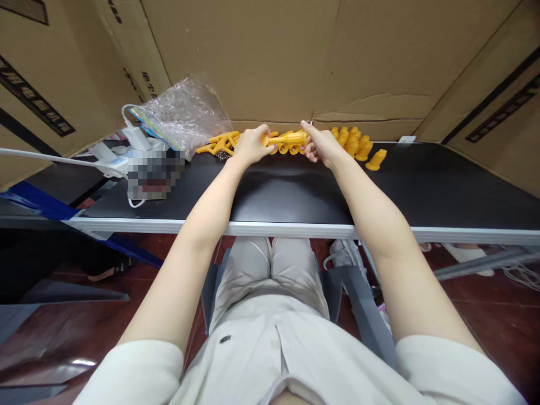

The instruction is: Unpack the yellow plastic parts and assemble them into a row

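Note:
Both my hands reach to the far side of a black table (379, 191). My left hand (250, 146) is closed round one end of a yellow plastic part (289, 138). My right hand (321, 145) pinches its other end, the forefinger stretched along it. Under the part lie more yellow pieces. A loose heap of yellow T-shaped pieces (221, 143) lies left of my left hand. A cluster of upright yellow cone-shaped pieces (353, 140) stands right of my right hand, with one more cone piece (376, 160) apart from it.
A crinkled clear plastic bag (185, 112) lies at the back left, beside white cables and a power strip (113, 160). Cardboard walls (295, 56) close in the table behind and on both sides. The table's metal front edge (295, 229) runs above my lap.

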The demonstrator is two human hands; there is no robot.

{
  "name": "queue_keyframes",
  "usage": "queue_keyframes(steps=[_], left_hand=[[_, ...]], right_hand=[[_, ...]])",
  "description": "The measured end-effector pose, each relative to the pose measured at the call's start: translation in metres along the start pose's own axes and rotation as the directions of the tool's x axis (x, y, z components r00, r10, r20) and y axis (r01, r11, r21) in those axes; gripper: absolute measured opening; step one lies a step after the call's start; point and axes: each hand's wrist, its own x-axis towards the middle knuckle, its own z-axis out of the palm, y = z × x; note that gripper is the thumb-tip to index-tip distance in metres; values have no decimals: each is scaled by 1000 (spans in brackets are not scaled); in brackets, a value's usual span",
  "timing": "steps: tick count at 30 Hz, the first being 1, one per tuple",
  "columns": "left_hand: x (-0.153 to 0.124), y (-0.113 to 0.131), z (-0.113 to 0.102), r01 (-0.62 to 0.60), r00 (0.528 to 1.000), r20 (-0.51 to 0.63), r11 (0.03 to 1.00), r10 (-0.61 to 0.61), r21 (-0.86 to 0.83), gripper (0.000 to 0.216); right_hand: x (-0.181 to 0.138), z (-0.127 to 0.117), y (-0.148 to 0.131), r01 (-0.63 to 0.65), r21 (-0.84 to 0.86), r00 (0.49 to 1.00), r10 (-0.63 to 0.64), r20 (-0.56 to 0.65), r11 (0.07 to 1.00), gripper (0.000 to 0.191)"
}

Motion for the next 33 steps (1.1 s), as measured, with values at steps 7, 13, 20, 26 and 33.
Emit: queue_keyframes(steps=[7,13,20,26,33], left_hand=[[0,0,0,23,1000,5,1000,-23,7,29],[0,-1,0,34,999,8,999,-34,23,28],[-2,2,-3,49,998,31,997,-51,54,30],[-3,2,-4,52,998,27,997,-53,59,30],[-2,2,-2,58,998,15,997,-59,58,32]], right_hand=[[-17,1,-18,-110,-24,994,110,-12,994,91],[-17,-8,-20,-104,99,989,93,114,990,76],[-26,-8,-25,12,172,993,-32,117,985,38],[-24,-6,-22,27,167,995,-44,95,986,30],[-23,-6,-21,86,105,993,-94,69,991,37]])
